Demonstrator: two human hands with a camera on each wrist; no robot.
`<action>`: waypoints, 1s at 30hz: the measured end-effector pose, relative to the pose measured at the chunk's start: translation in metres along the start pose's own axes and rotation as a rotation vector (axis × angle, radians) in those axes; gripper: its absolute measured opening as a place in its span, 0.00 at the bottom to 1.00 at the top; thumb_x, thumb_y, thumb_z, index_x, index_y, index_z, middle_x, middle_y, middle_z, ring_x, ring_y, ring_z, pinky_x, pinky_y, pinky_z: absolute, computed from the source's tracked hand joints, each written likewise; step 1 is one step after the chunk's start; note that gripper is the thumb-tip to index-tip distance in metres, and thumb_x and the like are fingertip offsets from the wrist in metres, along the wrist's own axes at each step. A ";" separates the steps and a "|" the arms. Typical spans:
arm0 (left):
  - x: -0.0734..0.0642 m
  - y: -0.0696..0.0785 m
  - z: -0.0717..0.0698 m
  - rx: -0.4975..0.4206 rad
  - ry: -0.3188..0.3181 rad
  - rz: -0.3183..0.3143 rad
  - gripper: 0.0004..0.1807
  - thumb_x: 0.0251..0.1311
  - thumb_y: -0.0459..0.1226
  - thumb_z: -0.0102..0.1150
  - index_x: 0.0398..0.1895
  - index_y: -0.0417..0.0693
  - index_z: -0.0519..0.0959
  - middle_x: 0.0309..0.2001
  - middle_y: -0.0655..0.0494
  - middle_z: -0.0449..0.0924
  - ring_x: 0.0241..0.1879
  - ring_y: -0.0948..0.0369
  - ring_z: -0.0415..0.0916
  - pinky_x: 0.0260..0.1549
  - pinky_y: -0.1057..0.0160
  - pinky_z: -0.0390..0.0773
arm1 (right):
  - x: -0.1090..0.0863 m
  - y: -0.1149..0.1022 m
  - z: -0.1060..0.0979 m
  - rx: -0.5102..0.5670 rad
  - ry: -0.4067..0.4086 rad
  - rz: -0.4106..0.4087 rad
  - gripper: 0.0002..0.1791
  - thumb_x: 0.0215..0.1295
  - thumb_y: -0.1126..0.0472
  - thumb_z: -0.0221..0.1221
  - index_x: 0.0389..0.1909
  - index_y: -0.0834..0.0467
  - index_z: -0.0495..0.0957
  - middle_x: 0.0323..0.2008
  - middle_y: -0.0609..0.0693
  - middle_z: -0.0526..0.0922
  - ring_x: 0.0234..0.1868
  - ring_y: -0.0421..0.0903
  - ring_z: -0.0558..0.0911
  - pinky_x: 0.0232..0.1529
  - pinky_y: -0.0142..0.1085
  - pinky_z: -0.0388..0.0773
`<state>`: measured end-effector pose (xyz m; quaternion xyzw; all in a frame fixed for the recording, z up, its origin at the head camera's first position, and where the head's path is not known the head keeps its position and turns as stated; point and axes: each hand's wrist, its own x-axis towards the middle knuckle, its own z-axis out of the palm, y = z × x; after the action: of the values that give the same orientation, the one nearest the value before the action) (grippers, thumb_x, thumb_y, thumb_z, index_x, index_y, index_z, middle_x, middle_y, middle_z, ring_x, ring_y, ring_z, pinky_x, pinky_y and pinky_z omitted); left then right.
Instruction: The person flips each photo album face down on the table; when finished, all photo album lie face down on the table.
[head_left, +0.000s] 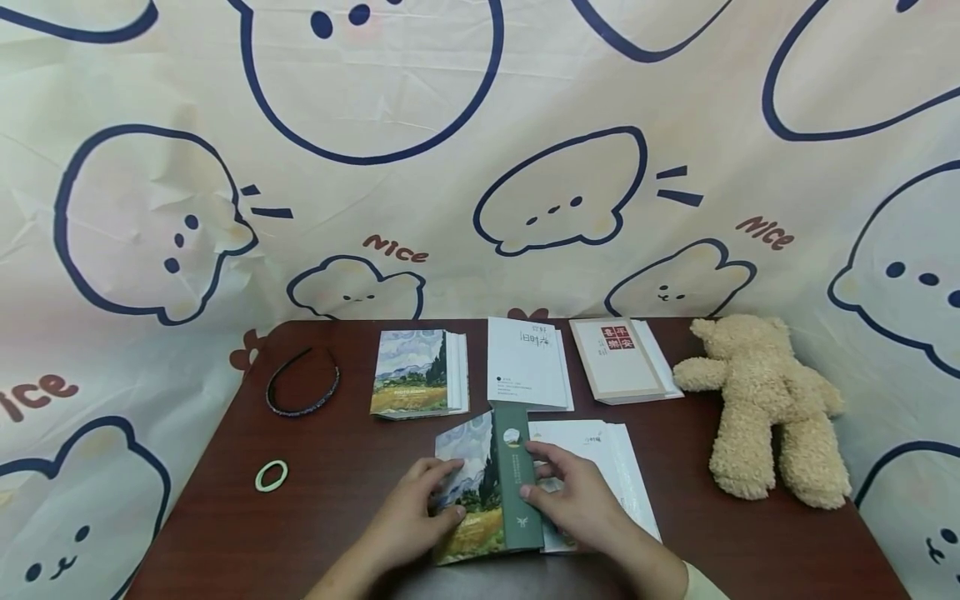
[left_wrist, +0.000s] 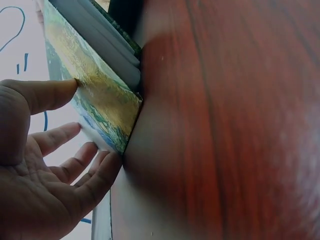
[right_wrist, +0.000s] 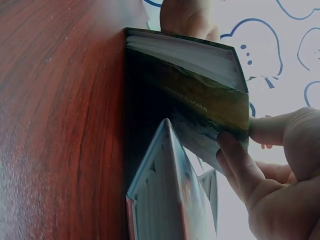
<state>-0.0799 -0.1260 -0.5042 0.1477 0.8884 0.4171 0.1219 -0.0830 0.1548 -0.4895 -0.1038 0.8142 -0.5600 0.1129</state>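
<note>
A photo album with a painted landscape cover and a green spine stands tilted on the table, spine turned up, in the head view. My left hand lies along its left cover; the left wrist view shows the thumb and outstretched fingers touching the painted surface. My right hand pinches the album at the spine, thumb on the green side and fingers over the other cover. White pages show at the album's end in both wrist views. A white album lies partly behind my right hand.
Along the back are a landscape-covered album, a white album and a cream album with red print. A teddy bear lies at right. A dark headband and a pale green ring lie at left.
</note>
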 end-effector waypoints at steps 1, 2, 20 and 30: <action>0.000 -0.001 -0.001 0.009 0.001 -0.002 0.33 0.63 0.43 0.71 0.73 0.56 0.74 0.62 0.52 0.71 0.52 0.54 0.75 0.47 0.48 0.79 | 0.001 0.000 0.001 -0.005 0.000 0.000 0.34 0.66 0.59 0.71 0.70 0.63 0.72 0.43 0.54 0.87 0.34 0.42 0.88 0.33 0.35 0.85; 0.000 -0.001 -0.001 0.018 0.002 -0.002 0.33 0.63 0.43 0.71 0.72 0.56 0.74 0.62 0.52 0.71 0.52 0.54 0.75 0.46 0.49 0.79 | 0.001 0.000 0.002 -0.012 0.001 -0.003 0.34 0.65 0.59 0.71 0.70 0.63 0.72 0.43 0.54 0.87 0.33 0.41 0.88 0.33 0.35 0.85; -0.002 -0.007 -0.014 0.117 0.003 -0.072 0.32 0.60 0.42 0.74 0.69 0.56 0.77 0.58 0.55 0.73 0.45 0.57 0.70 0.37 0.53 0.74 | 0.011 -0.004 0.021 -0.344 -0.020 -0.063 0.34 0.66 0.56 0.71 0.70 0.63 0.74 0.37 0.44 0.86 0.32 0.35 0.80 0.35 0.36 0.78; -0.004 -0.011 -0.020 0.144 0.039 -0.117 0.30 0.57 0.42 0.76 0.65 0.57 0.80 0.57 0.56 0.74 0.47 0.56 0.72 0.38 0.52 0.76 | 0.019 -0.006 0.032 -0.401 -0.064 -0.067 0.34 0.67 0.57 0.69 0.70 0.67 0.72 0.38 0.46 0.84 0.37 0.36 0.81 0.38 0.37 0.80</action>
<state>-0.0852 -0.1483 -0.4996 0.0956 0.9255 0.3471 0.1181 -0.0913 0.1188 -0.4957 -0.1689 0.9014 -0.3868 0.0970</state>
